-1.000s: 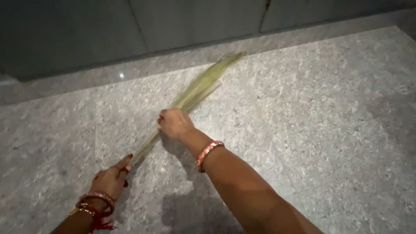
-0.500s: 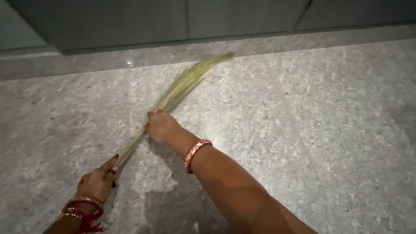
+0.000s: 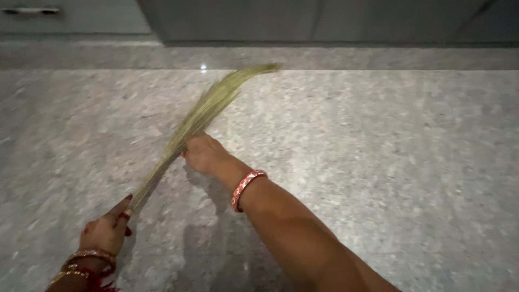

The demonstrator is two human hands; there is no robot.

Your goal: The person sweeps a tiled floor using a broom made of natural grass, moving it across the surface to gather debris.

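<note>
A grass broom (image 3: 203, 111) lies slantwise over a grey speckled stone floor (image 3: 378, 162), its thin bound end at the lower left and its feathery tips fanned toward the upper middle. The tips reach almost to the paler border strip (image 3: 324, 57) that runs along the foot of the wall.

The left hand (image 3: 105, 232) closes around the broom's thin lower end, with the forefinger laid out along the stalks. The right hand (image 3: 204, 153) wraps the broom about halfway up, where the bundle starts to widen, fingers curled shut around it. So the broom runs from one grip up through the other, and its brush half juts out beyond the right hand.

The tips are blurred, and it cannot be told whether they touch the floor. The very end of the handle is hidden inside the left hand. The left forearm is cut off by the bottom edge just past its red and gold bangles (image 3: 89, 259). The right arm, with a red patterned bangle (image 3: 246, 186) at the wrist, leaves the view at the bottom.

Floor stretches wide to the right of the arms and to the left of the broom. Along the top stand dark grey cabinet fronts (image 3: 324, 19), with a lighter drawer (image 3: 70, 16) at the upper left.
</note>
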